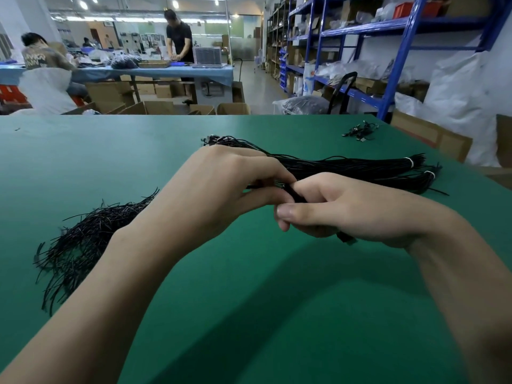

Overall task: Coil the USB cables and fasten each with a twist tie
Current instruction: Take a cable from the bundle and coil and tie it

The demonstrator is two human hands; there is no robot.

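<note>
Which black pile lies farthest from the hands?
The small heap near the far right corner; the twist-tie pile and the banded bundle lie much closer.

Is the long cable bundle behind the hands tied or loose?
Tied: white ties wrap the cable bundle near its right end, and the strands lie together.

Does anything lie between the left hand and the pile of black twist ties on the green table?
Nothing visible does. The loose pile of black twist ties lies on the green table left of the left hand, which with the right hand grips a black cable.
</note>
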